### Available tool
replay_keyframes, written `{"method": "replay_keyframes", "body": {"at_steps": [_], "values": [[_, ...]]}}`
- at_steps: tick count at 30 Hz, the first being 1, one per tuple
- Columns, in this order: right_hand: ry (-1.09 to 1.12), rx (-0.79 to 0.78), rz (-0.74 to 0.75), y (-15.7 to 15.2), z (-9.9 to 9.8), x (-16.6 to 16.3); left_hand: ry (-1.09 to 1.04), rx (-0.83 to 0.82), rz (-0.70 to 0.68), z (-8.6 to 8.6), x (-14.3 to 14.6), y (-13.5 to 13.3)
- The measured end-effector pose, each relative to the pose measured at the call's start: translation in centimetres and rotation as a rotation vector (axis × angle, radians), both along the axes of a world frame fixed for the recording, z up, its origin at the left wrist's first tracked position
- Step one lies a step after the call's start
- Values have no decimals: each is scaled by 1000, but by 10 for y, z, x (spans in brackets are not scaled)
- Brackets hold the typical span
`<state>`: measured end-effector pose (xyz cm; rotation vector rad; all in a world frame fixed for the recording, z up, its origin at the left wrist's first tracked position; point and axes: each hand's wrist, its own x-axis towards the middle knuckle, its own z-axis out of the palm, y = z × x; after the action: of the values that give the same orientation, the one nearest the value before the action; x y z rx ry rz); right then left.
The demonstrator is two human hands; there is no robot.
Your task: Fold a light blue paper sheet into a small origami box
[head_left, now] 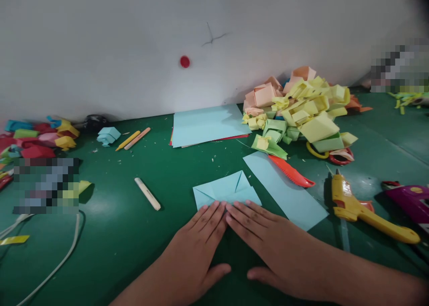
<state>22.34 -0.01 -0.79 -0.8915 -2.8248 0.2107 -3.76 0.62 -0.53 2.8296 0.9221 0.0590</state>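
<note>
Pressing folded blue paper (223,189)
My left hand (201,240) and right hand (270,238) lie flat, outstretched, on its near edge; likely light, easily creased, best held by corners.

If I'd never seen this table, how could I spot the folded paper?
On the green table, find the left hand and right hand. Their fingers rest on the folded paper, which is pale blue. Unlike the plain blue strip to its right, it has slanting creases near its far corners.
</note>
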Motion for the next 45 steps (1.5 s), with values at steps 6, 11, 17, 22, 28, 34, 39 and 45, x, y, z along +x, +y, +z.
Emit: {"method": "replay_keyframes", "body": {"at_steps": [6, 11, 17, 22, 28, 34, 39, 45], "values": [[4, -129, 2, 1, -5, 11, 11, 16, -9, 2, -5, -1], [40, -211, -48, 1, -6, 15, 17, 5, 5, 4, -17, -2], [47, -272, -72, 10, 4, 18, -30, -102, 49, 20, -16, 16], [91, -185, -93, 38, 14, 15, -122, -105, 49, 24, -2, 50], [-37, -68, -121, 94, 27, -9, -32, 95, -99, 15, 15, 74], [-247, 109, -172, 109, 34, -24, -137, 101, -45, 0, 14, 74], [-266, -1, -63, 115, 41, -31, -164, -35, -22, 2, 10, 78], [-246, -60, -144, 124, 48, -35, -261, -132, 92, 2, 5, 85]]}}
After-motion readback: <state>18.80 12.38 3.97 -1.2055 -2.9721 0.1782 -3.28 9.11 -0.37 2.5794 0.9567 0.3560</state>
